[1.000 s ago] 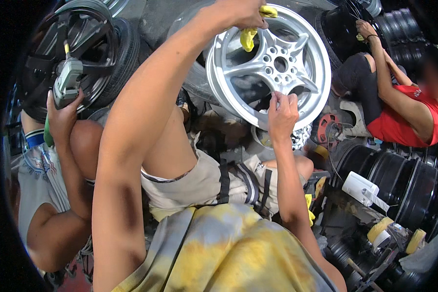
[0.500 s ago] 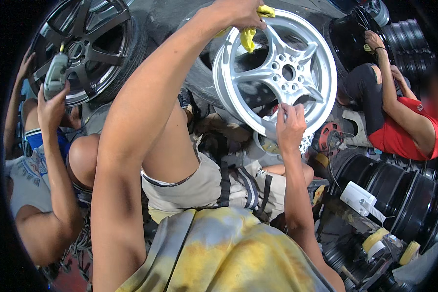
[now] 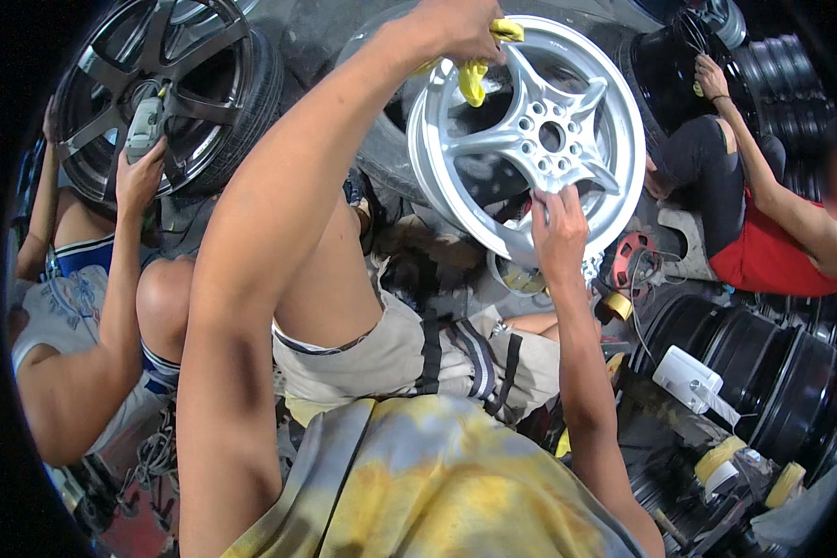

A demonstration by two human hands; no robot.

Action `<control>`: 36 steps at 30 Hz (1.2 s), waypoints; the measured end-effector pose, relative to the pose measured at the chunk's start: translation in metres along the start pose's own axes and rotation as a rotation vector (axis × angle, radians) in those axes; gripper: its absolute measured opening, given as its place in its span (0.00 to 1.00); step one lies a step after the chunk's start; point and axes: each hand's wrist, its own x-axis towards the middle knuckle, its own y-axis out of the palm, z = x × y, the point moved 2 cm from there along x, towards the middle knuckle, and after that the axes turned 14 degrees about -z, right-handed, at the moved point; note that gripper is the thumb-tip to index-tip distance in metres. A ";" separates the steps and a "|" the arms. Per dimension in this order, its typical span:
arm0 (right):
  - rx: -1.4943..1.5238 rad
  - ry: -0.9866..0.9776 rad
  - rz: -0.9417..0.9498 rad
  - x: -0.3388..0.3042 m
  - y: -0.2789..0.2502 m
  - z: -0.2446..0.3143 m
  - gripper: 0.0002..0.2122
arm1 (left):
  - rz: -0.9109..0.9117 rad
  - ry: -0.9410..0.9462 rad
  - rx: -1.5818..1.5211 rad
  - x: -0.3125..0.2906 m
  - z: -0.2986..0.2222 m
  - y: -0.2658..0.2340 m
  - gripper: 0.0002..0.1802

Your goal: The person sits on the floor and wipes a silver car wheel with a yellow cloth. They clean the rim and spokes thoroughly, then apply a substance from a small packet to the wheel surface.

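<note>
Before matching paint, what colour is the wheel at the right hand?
The wheel is silver, clearest in head view.

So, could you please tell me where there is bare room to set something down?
Some grey floor shows between the left-hand tyre and your left forearm. Another patch lies at the top, between the silver wheel and the upper black wheel. It is crowded lower right with black wheels, and lower left with cables.

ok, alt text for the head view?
Left hand holds a yellow cloth at the upper rim of a silver wheel; right hand is at its lower side. Left, a co-worker holds a grey tool; right, another co-worker wears red.
</note>
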 end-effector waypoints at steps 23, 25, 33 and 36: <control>0.022 -0.036 0.020 0.003 0.005 -0.006 0.07 | 0.064 -0.091 0.063 0.005 0.000 0.002 0.22; 0.028 -0.007 -0.008 0.009 0.008 -0.003 0.07 | 0.018 -0.012 0.048 0.004 0.004 0.010 0.22; 0.042 0.059 -0.080 0.002 0.006 -0.002 0.06 | 0.048 0.020 0.007 0.005 0.004 0.010 0.21; 0.002 0.085 -0.051 -0.004 0.000 -0.004 0.05 | 0.056 -0.013 0.003 0.003 -0.001 0.010 0.22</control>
